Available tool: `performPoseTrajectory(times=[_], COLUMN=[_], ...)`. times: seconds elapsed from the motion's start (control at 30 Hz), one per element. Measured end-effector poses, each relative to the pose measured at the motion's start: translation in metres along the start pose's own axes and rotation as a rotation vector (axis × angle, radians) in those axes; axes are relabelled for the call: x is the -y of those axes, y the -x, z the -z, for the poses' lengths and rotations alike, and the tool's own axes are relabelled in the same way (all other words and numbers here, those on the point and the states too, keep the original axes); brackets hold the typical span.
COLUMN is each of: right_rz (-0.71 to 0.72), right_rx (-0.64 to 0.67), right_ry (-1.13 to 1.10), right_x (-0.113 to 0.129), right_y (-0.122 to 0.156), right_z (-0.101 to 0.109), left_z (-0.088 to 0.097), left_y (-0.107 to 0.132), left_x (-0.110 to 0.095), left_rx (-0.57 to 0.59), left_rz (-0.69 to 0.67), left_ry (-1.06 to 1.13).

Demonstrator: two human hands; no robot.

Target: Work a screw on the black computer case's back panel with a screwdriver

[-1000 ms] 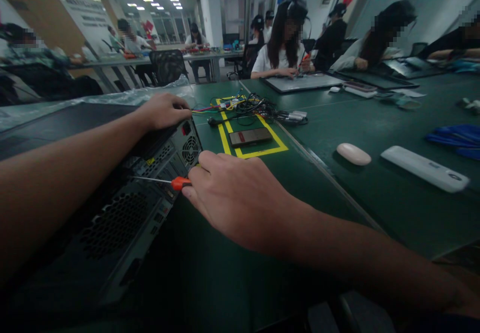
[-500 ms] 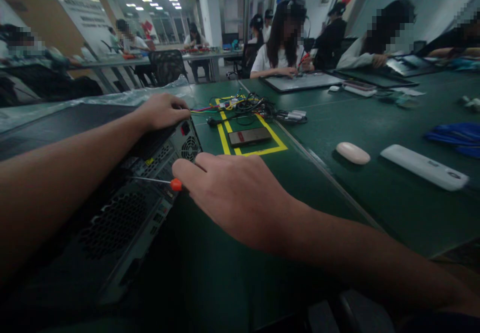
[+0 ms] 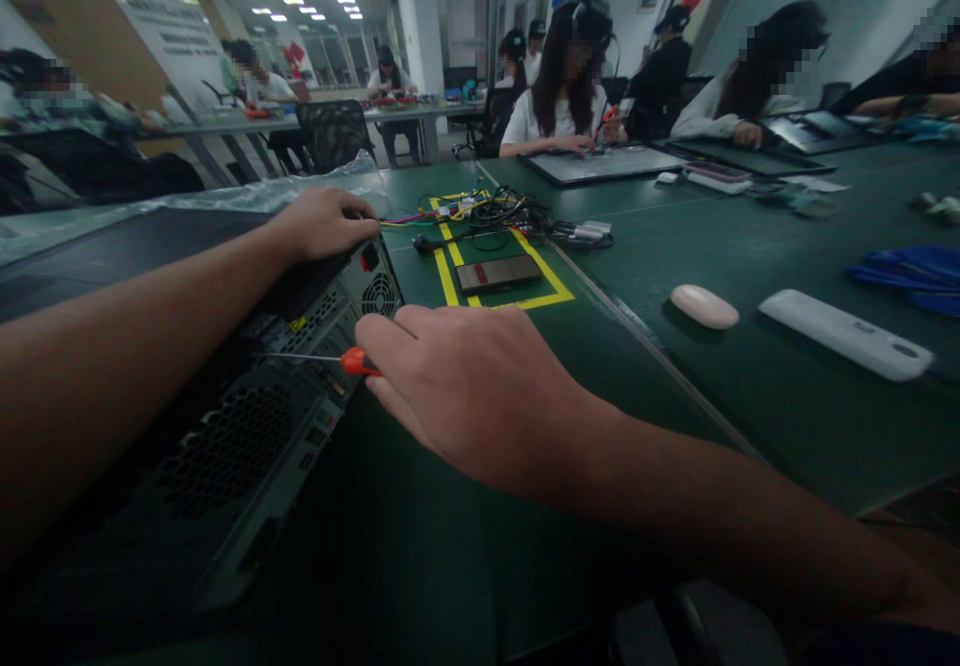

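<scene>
A black desktop computer case lies at the left, its back panel with vent grille and ports facing me. My left hand is on the case's far upper corner, with the fingers curled over the edge. A screwdriver with an orange and black handle is in my right hand, fingers closed round the handle. Its thin shaft points left to the back panel, near a yellow label. The tip is lost in the dark there, so I cannot tell whether it touches a screw.
Past the case lie a bundle of cables and a phone-like slab inside yellow tape. A pinkish oval object, a long white device and blue cloth-like material lie right. Across the green table, people work on flat panels.
My right hand's fingers have shifted slightly on the screwdriver, and more of its handle shows. The shaft keeps nearly the same place. My left hand and the case have not visibly moved.
</scene>
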State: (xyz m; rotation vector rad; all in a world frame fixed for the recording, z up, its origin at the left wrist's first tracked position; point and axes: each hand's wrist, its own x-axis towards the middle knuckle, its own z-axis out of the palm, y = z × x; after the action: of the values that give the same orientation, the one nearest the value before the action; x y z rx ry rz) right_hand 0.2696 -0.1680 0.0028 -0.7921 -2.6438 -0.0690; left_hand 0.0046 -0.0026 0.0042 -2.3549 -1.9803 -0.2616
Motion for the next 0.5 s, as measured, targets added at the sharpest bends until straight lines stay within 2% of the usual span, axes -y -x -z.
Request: performPoseTrajectory(times=[0.3, 0.5], right_rz=[-0.042, -0.009], right_rx=[0.053, 0.047], right_ry=[-0.036, -0.035], right_x=[-0.001, -0.002], right_y=[-0.004, -0.004], right_z=[-0.009, -0.012], left_z=[-0.002, -0.003], left_y=[-0.005, -0.003], left_x=[0.007, 0.005], left_rx=[0.009, -0.019], left_rz=[0.000, 0.000], left_ry=[0.002, 0.008])
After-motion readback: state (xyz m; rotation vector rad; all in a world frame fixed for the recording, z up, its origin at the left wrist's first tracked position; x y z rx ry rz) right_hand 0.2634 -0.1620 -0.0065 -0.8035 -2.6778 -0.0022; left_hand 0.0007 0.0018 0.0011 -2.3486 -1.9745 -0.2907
